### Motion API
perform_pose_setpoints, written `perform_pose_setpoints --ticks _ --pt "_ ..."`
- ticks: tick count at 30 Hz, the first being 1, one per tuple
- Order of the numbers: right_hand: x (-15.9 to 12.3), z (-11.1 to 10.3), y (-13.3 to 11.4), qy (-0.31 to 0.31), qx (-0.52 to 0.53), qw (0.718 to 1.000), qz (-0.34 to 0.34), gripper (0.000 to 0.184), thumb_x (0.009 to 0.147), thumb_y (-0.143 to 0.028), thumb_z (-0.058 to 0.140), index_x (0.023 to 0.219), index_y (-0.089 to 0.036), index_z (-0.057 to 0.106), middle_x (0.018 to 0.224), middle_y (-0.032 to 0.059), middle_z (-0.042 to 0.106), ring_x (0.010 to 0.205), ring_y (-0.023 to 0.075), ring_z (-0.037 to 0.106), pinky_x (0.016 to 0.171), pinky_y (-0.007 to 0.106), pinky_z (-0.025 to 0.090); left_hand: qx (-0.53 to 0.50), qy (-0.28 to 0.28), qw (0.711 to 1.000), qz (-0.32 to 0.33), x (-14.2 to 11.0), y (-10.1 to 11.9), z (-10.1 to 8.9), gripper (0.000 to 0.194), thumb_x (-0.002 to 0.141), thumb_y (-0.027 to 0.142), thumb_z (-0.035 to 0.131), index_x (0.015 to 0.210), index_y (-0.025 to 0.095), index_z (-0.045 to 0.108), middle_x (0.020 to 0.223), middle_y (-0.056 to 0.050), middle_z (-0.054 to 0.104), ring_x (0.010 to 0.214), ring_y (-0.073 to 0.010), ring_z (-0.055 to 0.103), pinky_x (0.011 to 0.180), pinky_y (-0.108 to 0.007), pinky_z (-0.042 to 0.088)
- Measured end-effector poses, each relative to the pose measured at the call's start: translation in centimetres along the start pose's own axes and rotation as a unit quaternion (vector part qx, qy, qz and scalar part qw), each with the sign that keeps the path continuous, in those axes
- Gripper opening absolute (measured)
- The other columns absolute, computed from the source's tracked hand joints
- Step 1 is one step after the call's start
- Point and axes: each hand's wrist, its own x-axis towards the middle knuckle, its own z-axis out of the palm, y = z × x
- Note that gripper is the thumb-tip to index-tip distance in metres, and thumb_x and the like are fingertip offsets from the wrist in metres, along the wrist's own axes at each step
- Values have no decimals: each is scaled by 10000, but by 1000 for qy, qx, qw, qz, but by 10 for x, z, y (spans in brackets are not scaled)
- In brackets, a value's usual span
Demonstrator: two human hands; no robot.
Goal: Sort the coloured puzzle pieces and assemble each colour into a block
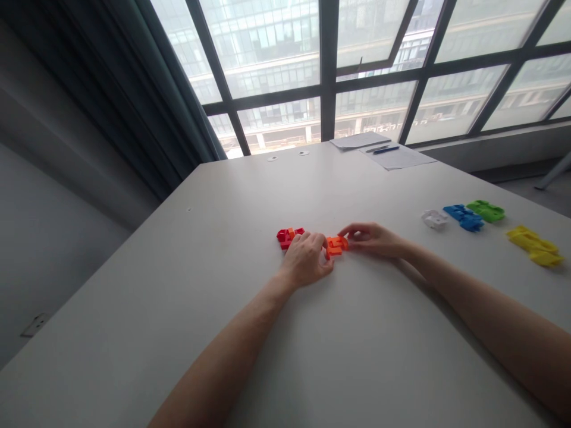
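My left hand (pixel 306 258) rests on the white table (pixel 178 297) with its fingers curled, pinching the near side of a small orange plastic piece (pixel 336 245). My right hand (pixel 372 239) comes in from the right and its fingertips grip the same orange piece at its far right end. Just behind my left hand lie red plastic pieces (pixel 288 236) with a bit of orange among them, partly hidden by the knuckles.
Further right on the table lie a white piece (pixel 434 218), blue pieces (pixel 464 216), green pieces (pixel 487 210) and yellow pieces (pixel 535 245). Sheets of paper (pixel 397 157) and a pen (pixel 386 150) lie at the far edge by the window.
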Motion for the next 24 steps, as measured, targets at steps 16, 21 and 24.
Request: perform_pose_setpoints --ticks 16,21,24 --pt "1 2 -2 0 -13 1000 -2 518 765 -560 641 1103 -169 673 835 32 600 781 169 552 703 298 448 -35 16 999 3 -2 -9 4 528 829 372 688 1269 199 452 1236 -97 590 1140 -268 538 961 -423 434" --pt "0 2 -3 3 -15 1000 2 526 761 -567 638 1102 -168 667 820 27 602 766 166 556 691 297 448 -37 8 999 -2 -1 -7 3 580 846 362 674 1349 222 422 1210 -99 634 1135 -264 569 991 -444 414" --pt "0 2 -2 4 -15 1000 -4 516 760 -557 643 1106 -175 666 836 31 616 774 171 564 699 298 452 -35 15 999 -4 -1 -6 3 582 841 365 679 1347 217 434 1148 -93 657 1096 -255 593 974 -427 428"
